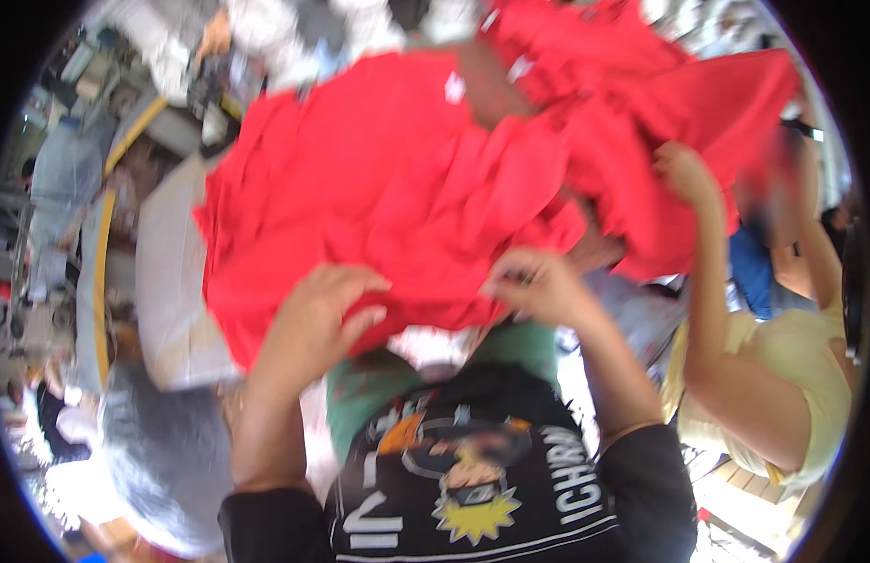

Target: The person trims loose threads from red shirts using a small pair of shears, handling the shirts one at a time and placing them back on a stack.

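A red garment (360, 169) is spread wrinkled in front of me, with a small white mark near its far edge. My left hand (313, 314) rests at its near edge, thumb and fingers apart, red cloth showing between them. To the right, my right hand (544, 284) pinches the near edge of the same garment between thumb and fingertips. Blur softens the fingers of both hands. More red garments (650, 113) lie bunched at the far right, overlapping the first one.
At the right, a person in a yellow top (763, 385) has a hand on the red cloth. A pale box-like panel (172, 272) stands left of the garment, near a grey plastic-wrapped bundle (163, 460). White cloth piles (266, 33) line the far side.
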The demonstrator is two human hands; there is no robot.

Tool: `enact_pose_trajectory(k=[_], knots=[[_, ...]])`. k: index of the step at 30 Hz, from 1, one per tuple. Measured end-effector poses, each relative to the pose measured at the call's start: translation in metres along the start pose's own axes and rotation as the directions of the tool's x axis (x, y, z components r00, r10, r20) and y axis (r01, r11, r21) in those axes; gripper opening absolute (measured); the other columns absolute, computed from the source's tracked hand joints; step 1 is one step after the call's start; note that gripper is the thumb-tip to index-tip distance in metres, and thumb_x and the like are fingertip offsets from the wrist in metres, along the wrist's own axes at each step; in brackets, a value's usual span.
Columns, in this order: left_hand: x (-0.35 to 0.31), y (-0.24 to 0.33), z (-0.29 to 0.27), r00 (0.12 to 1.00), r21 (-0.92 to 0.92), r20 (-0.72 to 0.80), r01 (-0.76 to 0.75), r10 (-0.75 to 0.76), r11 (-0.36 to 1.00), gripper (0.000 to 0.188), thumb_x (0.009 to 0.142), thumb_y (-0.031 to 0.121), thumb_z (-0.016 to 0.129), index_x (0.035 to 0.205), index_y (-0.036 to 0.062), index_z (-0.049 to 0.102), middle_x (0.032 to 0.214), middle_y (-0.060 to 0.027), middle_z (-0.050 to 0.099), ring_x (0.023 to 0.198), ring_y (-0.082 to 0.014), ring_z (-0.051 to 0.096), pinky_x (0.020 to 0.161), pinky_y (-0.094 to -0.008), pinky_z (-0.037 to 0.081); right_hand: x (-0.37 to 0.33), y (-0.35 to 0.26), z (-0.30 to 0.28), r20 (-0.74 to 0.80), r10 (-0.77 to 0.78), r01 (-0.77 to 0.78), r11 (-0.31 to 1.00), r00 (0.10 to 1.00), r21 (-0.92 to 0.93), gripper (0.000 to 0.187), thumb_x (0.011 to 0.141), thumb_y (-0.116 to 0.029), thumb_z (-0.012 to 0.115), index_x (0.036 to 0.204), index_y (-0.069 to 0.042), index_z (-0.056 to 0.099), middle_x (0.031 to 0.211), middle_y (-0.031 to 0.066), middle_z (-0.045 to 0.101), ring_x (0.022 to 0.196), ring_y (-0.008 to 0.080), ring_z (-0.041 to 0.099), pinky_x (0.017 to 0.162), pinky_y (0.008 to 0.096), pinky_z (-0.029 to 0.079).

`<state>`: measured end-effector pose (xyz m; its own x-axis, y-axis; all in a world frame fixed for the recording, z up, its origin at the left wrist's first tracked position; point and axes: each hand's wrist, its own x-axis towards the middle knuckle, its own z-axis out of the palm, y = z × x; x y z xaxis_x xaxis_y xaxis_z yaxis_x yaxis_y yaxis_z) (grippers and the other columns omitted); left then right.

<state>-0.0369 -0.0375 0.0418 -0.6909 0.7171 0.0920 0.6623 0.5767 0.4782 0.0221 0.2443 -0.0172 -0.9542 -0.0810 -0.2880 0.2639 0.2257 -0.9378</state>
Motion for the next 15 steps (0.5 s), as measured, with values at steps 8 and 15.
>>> enact_pose_trajectory(k=[8,15], knots=[[0.039,-0.061,0.031,0.984,0.158,-0.171,0.074,-0.047,0.985,0.042,0.075,0.014,0.073,0.115,0.0111,0.060,0.114,-0.0094,0.061,0.114,-0.0287,0.053,0.106,-0.0478,0.032,0.005,-0.041,-0.024,-0.131,-0.375,0.397,0.858,0.918,0.325,0.007,0.088,-0.006,0.067,0.088,-0.005,0.060,0.087,-0.0033,0.060,0.070,0.0010,0.051,0.063,0.0181,0.041],[0.008,-0.075,-0.038,0.924,-0.322,-0.164,0.282,-0.347,0.904,0.030,0.070,0.002,0.071,0.099,0.0024,0.065,0.094,-0.0144,0.068,0.094,-0.0326,0.064,0.085,-0.0386,0.048,-0.024,-0.104,-0.043,-0.188,-0.432,0.467,0.747,0.882,0.473,0.015,0.088,-0.014,0.069,0.086,-0.008,0.055,0.067,-0.0085,0.048,0.055,-0.0011,0.042,0.049,0.0180,0.032]])
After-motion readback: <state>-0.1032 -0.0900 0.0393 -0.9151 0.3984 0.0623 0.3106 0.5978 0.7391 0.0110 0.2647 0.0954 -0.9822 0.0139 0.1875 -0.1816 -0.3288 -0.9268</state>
